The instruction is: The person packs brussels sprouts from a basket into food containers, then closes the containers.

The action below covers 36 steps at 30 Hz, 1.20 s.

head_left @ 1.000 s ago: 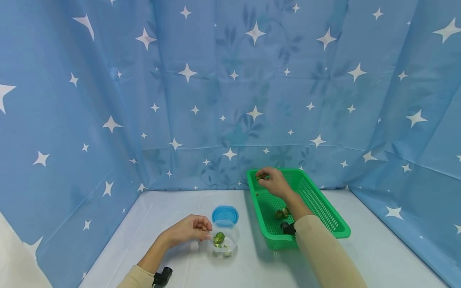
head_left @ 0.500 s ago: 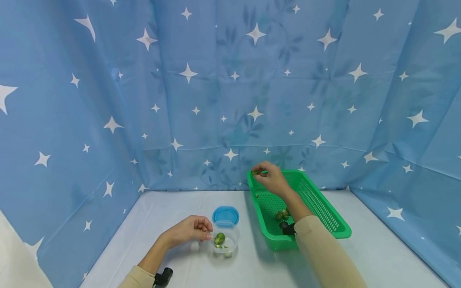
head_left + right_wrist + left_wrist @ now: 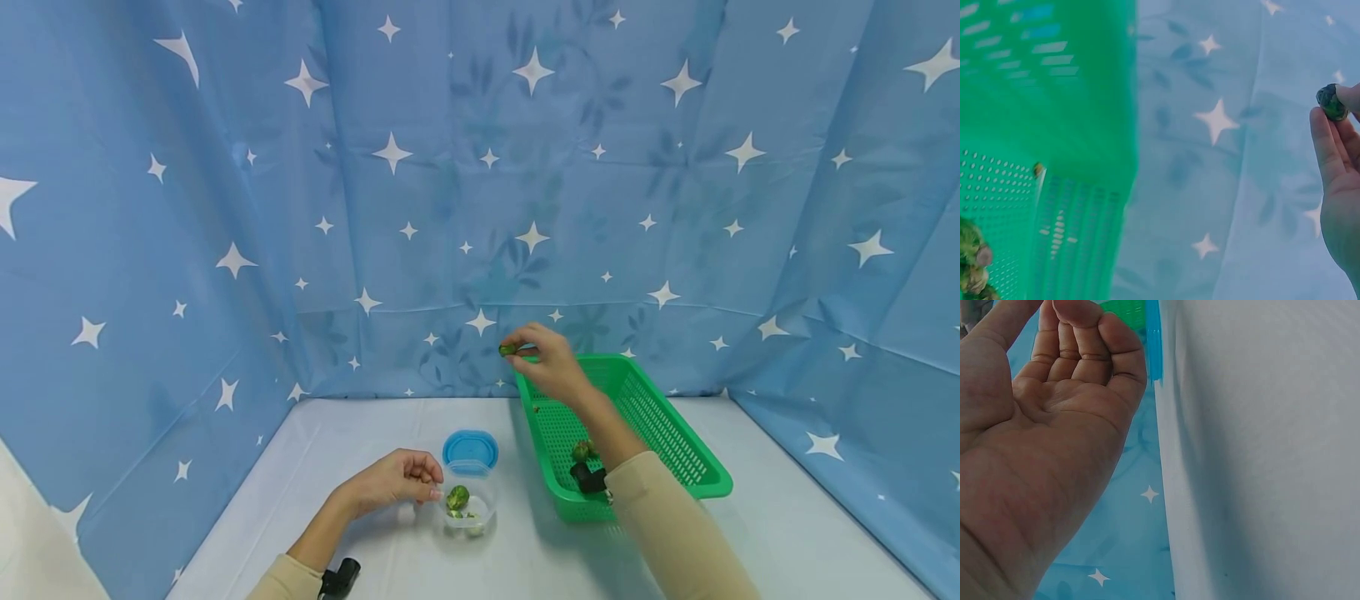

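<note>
My right hand (image 3: 550, 364), raised above the far left corner of the green plastic basket (image 3: 531, 417), pinches a Brussels sprout (image 3: 507, 350) between thumb and fingertips. The right wrist view shows the same sprout (image 3: 1332, 102) at its right edge. My left hand (image 3: 397, 481) holds the left rim of a small clear plastic container (image 3: 483, 500) with thumb and curled fingers. Inside that container lie a Brussels sprout (image 3: 457, 497) and smaller green pieces. In the left wrist view the tips of the left hand (image 3: 1079, 381) are partly cut off, hiding the contact.
A blue lid (image 3: 470, 448) lies on the white table just behind the container. More Brussels sprouts (image 3: 582, 451) sit in the basket, partly hidden by the right forearm. A starred blue curtain (image 3: 480, 208) hangs behind and along both sides.
My right hand has lifted the Brussels sprout up and leftward, out of the basket and past its left rim. The left hand and the container have stayed in place.
</note>
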Available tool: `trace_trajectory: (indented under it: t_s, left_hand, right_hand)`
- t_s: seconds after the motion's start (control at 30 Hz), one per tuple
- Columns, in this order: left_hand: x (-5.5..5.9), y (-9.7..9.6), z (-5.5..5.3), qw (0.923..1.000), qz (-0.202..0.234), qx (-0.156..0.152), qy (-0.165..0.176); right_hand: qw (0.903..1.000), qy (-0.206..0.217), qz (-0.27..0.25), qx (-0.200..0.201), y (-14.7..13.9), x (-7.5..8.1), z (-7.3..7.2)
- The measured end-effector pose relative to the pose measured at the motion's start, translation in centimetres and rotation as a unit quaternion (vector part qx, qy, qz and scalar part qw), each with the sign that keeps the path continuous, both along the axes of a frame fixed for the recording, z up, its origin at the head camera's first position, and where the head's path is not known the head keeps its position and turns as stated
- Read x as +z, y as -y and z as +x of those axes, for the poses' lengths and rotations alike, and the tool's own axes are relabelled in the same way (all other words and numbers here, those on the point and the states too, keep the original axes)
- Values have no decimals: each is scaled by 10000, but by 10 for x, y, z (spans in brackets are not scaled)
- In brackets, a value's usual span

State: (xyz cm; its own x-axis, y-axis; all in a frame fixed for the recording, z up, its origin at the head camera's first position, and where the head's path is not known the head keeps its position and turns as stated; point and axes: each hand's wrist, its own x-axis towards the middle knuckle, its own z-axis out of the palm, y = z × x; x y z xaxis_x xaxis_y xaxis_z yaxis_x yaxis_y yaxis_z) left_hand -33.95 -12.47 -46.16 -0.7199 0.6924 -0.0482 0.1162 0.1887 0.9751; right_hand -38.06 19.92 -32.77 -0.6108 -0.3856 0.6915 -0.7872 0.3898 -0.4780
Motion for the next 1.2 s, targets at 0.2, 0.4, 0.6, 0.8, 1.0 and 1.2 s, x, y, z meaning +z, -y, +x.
trace_trajectory:
  t_s: [0.2,0.4,0.6,0.8,1.0,1.2]
  left_hand:
    - [0,0,0,10000,-10,-2,-28]
    - [0,-1,1,10000,4,-20,-32]
    - [0,0,1,10000,-8,-28,-56]
    - [-1,1,-2,9999,-24,-41,-97]
    - [-1,1,-2,10000,-36,-34,-83]
    - [0,0,-2,9999,-19,-63,-79]
  right_hand:
    - [9983,-314,96,487,15,2,10]
    - [9977,-202,214,604,26,3,23]
    - [9981,-52,192,584,33,4,33]
    - [9973,0,25,738,38,3,40]
    - [9967,13,-126,806,46,-3,52]
    - [9961,149,-267,823,48,-13,57]
